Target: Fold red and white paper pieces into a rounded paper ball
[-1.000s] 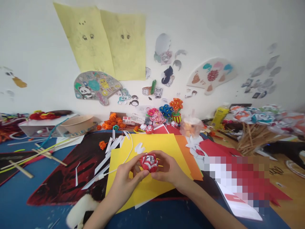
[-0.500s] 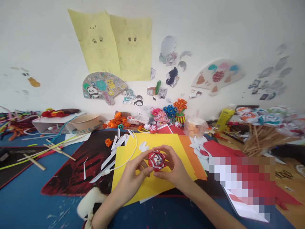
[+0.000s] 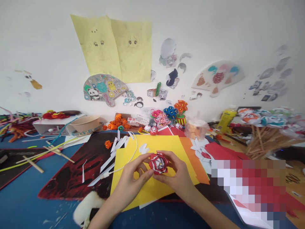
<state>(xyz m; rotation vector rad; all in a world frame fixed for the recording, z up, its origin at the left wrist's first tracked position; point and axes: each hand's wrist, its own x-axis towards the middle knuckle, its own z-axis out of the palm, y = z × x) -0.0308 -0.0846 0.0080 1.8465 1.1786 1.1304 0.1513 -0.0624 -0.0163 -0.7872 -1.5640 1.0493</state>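
Observation:
A red and white folded paper flower [image 3: 159, 163] is held between both hands, its layered centre turned up towards me. My left hand [image 3: 137, 171] has its thumb and fingers closed on the flower's left side. On the opposite side, my right hand [image 3: 177, 171] grips it between thumb and curved fingers. Both hands are above a yellow paper sheet [image 3: 128, 194]. Small white paper pieces [image 3: 143, 148] lie on that sheet beyond the left hand. A white cable [image 3: 124, 163] crosses the sheet's left part.
White paper strips [image 3: 111, 159] lie left of the sheet on a dark mat [image 3: 69, 171]. Orange paper [image 3: 190, 152] and red paper [image 3: 221, 151] are at the right, near a phone [image 3: 247, 206] partly covered by blurred blocks. Sticks with paper flowers [image 3: 264, 136] stand far right.
Both hands and the paper flower sit slightly lower in view, and the flower's face is tilted a little differently. The whole scene has shifted slightly downward as well.

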